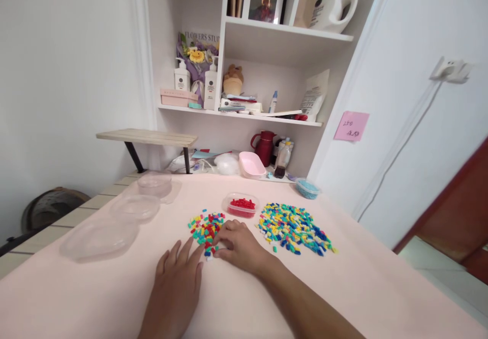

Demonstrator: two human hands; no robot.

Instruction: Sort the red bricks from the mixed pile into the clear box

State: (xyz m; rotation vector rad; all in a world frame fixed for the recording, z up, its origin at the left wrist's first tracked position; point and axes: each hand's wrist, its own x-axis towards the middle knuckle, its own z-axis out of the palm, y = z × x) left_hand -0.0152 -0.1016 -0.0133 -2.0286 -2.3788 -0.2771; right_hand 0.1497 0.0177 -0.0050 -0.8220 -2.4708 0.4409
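A small pile of mixed coloured plastic pieces (208,229) lies on the pink tabletop (236,298). At its near edge is my left hand (176,275), palm down with fingers stretched out and nothing visible in them. My right hand (242,245) reaches in from the right, its bent fingertips touching the pile's right side. A gap shows between thumb and index finger. Just beyond stands a clear tub (227,208) holding red pieces (243,204). To the right of my right hand spreads a larger pile of blue, green, yellow and white pieces (292,227).
Several clear lids or tubs (135,207) lie along the left side. A clear tub of light blue pieces (307,188) stands at the back right. Behind the table are a pink tray (252,164), a red jug (264,148), a bottle (282,160) and a wooden stand (148,136).
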